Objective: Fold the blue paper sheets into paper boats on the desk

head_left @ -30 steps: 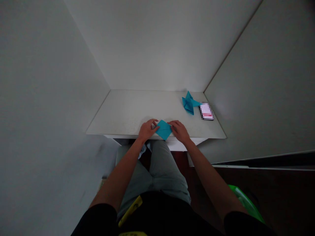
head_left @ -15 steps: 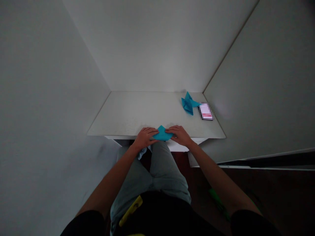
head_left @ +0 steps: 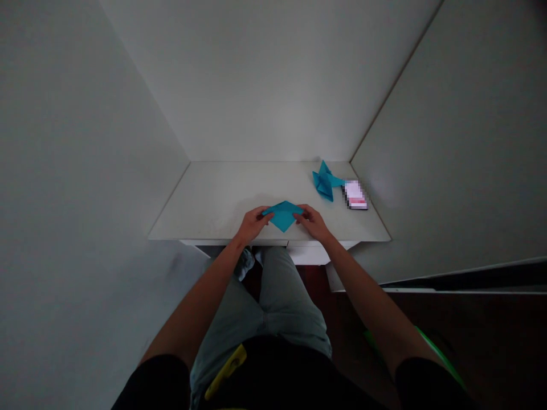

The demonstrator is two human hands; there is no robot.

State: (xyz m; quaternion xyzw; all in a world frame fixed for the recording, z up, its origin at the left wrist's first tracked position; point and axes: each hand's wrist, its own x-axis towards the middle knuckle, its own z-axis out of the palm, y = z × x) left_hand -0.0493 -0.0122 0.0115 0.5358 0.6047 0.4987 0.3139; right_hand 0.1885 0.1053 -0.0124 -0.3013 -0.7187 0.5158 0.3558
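Observation:
A folded sheet of blue paper is stretched between my two hands, over the front part of the white desk. Its outline is a wide diamond, with one point toward me and a darker folded flap along the far side. My left hand pinches the left corner, thumb on top. At the opposite corner, my right hand grips the paper in the same way. Some fingertips are hidden behind the paper.
Toward the back right of the desk lies a folded blue paper figure with pointed parts. A phone with a blurred-out screen lies beside it. Walls enclose the desk at the left, back and right. A drawer front shows below the desk edge.
Both hands have lifted the blue paper away from the desk's front edge, farther onto the desk. The paper has turned from a peak pointing away to a diamond with a point toward me.

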